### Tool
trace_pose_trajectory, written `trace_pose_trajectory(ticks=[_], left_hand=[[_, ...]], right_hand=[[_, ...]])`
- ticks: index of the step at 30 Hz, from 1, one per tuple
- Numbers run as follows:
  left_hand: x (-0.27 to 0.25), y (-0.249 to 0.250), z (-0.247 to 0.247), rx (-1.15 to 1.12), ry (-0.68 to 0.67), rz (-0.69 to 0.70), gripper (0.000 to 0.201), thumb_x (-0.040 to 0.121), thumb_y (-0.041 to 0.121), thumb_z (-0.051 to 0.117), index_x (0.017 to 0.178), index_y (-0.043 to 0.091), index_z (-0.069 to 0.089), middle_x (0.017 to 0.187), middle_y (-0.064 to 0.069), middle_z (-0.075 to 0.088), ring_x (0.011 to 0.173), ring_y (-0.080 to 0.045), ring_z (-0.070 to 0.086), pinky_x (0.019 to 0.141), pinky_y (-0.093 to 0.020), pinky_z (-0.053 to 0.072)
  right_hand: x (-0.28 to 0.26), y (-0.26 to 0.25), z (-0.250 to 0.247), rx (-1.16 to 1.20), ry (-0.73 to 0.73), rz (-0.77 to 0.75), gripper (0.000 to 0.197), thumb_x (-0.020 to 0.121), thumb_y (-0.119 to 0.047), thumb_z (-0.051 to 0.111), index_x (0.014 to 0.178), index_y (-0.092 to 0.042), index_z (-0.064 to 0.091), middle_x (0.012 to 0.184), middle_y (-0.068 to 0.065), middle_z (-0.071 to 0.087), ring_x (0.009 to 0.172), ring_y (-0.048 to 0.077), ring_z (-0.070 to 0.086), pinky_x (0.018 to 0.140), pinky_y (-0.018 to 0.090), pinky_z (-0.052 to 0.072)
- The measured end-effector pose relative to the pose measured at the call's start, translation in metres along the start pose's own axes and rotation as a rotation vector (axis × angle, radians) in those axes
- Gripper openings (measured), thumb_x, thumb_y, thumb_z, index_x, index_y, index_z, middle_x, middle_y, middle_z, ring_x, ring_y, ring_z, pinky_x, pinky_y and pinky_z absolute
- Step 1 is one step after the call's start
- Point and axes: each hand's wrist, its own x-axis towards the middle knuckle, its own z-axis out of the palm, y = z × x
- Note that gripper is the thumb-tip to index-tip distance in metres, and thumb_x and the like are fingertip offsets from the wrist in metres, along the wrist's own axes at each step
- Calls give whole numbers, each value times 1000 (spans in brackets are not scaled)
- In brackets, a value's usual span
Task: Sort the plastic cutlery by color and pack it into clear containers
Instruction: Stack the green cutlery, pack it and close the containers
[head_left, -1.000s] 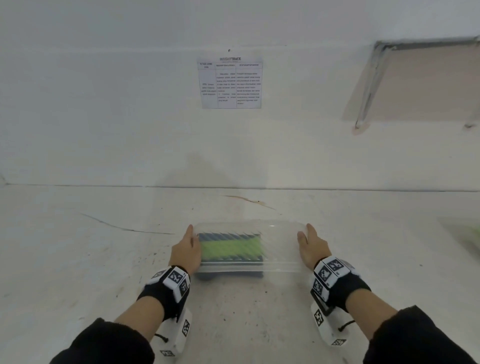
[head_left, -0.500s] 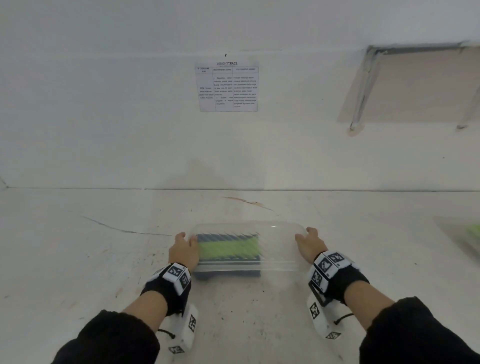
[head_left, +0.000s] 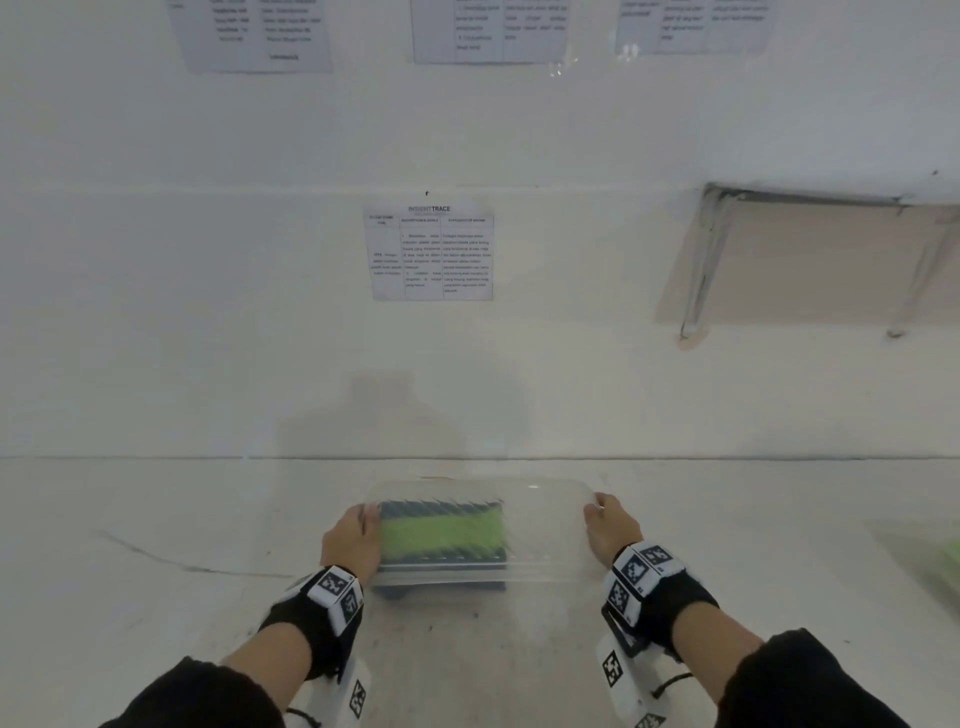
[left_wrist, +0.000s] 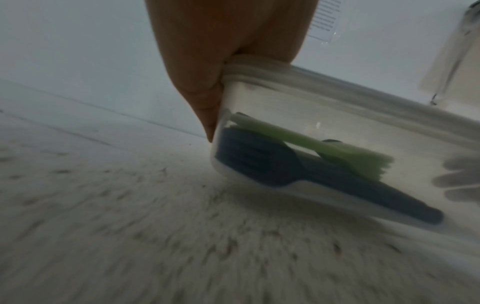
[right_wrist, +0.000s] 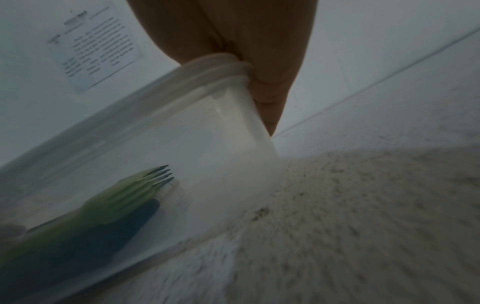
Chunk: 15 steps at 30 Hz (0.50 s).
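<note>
A clear lidded container (head_left: 545, 525) sits across the white table in front of me, with green cutlery (head_left: 441, 532) lying on dark blue cutlery (head_left: 441, 506) in its left half. My left hand (head_left: 353, 540) grips its left end and my right hand (head_left: 610, 527) grips its right end. In the left wrist view the fingers (left_wrist: 207, 61) curl over the lid rim, beside a blue fork (left_wrist: 259, 160) and green pieces (left_wrist: 350, 156). The right wrist view shows my right hand (right_wrist: 259, 51) on the container's rim (right_wrist: 207, 67) and green forks (right_wrist: 124, 197). Whether the container touches the table I cannot tell.
A second clear container with something green (head_left: 935, 561) lies at the right edge of the table. The white wall rises just behind, with printed sheets (head_left: 432, 254) taped to it and a shelf (head_left: 810, 260) on the right.
My fingers, straight along the container's ends one second ago, have curled over its rim on both sides. The view has tilted up, and the wrist pictures are blurred by motion.
</note>
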Motion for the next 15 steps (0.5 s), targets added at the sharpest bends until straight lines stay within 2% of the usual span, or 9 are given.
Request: trace_pose_trajectory(ticks=[5, 12, 15], left_hand=[[33, 11, 9, 28, -8, 11, 39, 102, 23, 32, 121, -1, 56, 122, -23, 59, 114, -35, 53, 93, -31, 37], [62, 12, 18, 30, -2, 16, 38, 102, 23, 33, 117, -2, 58, 119, -23, 60, 111, -35, 54, 90, -30, 38], [67, 9, 24, 48, -13, 17, 36, 102, 22, 33, 109, -2, 59, 117, -24, 61, 109, -36, 55, 84, -30, 36]], right_hand=[[33, -4, 7, -1, 5, 14, 42, 101, -17, 31, 141, -3, 32, 139, 20, 44, 127, 33, 44, 100, 31, 35], [57, -15, 15, -2, 24, 1, 43, 102, -18, 29, 142, -3, 29, 140, 20, 43, 128, 32, 43, 100, 30, 35], [62, -15, 20, -7, 22, -3, 44, 103, -20, 28, 144, -5, 27, 142, 20, 41, 129, 32, 41, 101, 31, 35]])
